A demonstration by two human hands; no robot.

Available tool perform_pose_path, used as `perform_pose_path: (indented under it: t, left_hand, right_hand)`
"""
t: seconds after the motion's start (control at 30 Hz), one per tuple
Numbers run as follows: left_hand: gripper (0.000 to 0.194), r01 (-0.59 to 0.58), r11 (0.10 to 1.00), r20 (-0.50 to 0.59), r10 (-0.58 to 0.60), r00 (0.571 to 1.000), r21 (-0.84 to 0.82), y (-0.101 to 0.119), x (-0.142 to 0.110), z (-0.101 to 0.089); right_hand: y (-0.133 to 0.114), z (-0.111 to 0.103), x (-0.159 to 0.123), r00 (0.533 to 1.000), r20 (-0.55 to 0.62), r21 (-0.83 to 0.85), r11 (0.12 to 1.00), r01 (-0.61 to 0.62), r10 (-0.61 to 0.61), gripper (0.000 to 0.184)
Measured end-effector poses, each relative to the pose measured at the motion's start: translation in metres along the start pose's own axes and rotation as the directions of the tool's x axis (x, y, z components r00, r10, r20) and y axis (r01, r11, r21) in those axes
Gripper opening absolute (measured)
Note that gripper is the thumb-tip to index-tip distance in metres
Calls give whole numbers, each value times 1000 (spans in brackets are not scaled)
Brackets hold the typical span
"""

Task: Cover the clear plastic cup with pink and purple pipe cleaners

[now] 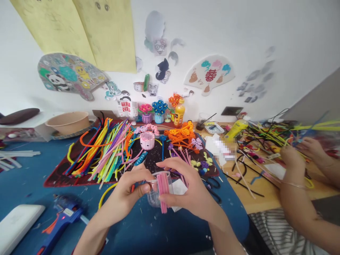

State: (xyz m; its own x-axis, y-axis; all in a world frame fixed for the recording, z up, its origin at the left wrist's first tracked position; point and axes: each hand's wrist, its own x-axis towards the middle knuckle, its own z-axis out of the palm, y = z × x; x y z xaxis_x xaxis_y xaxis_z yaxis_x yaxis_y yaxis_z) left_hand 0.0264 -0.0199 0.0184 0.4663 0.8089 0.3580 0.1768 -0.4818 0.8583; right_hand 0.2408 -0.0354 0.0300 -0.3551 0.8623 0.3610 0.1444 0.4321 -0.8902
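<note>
My left hand (134,187) grips the rim and side of a clear plastic cup (153,199), its thumb and fingers closed on the wall. My right hand (190,186) curls round the other side, pressing a short row of pink pipe cleaners (163,189) upright against the cup. The row reaches from about the rim to just below the base. Whether it is stuck on, I cannot tell. Behind the cup stands a small pink pot (147,141) with a face on it. A white piece of paper (179,191) lies beyond my right thumb.
A blue glue gun (65,216) and a white box-like object (18,226) lie at the left. Bundles of coloured pipe cleaners (106,152) cover the dark mat (61,180). Black-handled scissors (212,182) lie right of my hand. A co-worker's hands (300,150) work at the wooden table.
</note>
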Motion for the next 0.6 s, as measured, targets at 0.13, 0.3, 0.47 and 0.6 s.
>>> perform_pose_path:
  t: [0.13,0.3,0.47,0.6]
  left_hand:
    - [36,-22,1000,1,22,1000,3,2,0,-1]
    - [33,-24,1000,-12,24,1000,-6,3,0,-1]
    - [35,-3,999,-9,2,1000,-36,-2,-4,-2]
    - [38,15,999,4,-15,1000,-51,-5,-4,-1]
  right_hand:
    - [-1,1,3,1000,2,13,1000,-3,3,50]
    - [-3,2,3,1000,-5,14,1000,-9,9,48]
    - [1,2,0,999,19,119,992,-41,39,51]
    - [5,8,-3,995,-20,137,987,-89,93,37]
